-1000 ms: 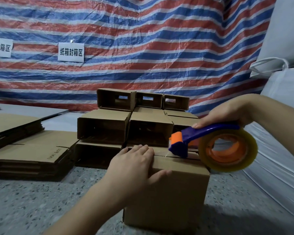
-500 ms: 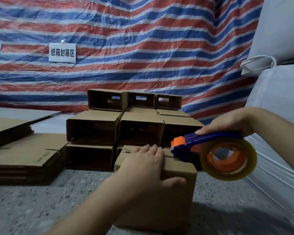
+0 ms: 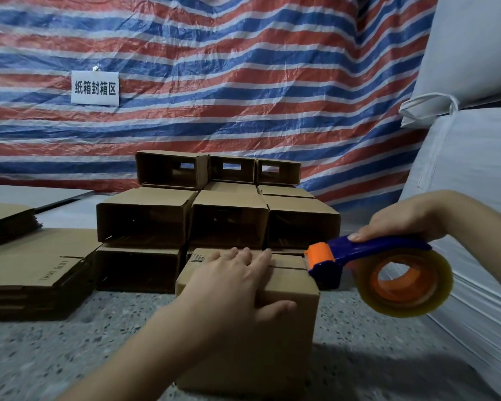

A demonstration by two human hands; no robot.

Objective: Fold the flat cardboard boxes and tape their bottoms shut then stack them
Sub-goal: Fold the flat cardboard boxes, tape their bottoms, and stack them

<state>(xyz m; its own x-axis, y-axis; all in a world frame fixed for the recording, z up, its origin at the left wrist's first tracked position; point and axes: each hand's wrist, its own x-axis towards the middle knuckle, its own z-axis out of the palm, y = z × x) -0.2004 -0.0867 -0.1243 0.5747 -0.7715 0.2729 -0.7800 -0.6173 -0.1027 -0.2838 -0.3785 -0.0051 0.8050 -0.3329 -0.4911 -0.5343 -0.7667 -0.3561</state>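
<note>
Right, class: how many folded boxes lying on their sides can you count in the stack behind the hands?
8 visible: three on top, three in the middle, two at the bottom. Others may hide behind the hands.

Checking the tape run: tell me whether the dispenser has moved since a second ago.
Yes. The tape dispenser has slid right along the box top, from near its middle to its right edge.

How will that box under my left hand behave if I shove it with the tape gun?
The box probably slides easily: it looks like thin, empty cardboard on a smooth speckled floor. It may tip, standing fairly tall. The left hand pressing flat on top likely steadies it against the tape dispenser.
</note>
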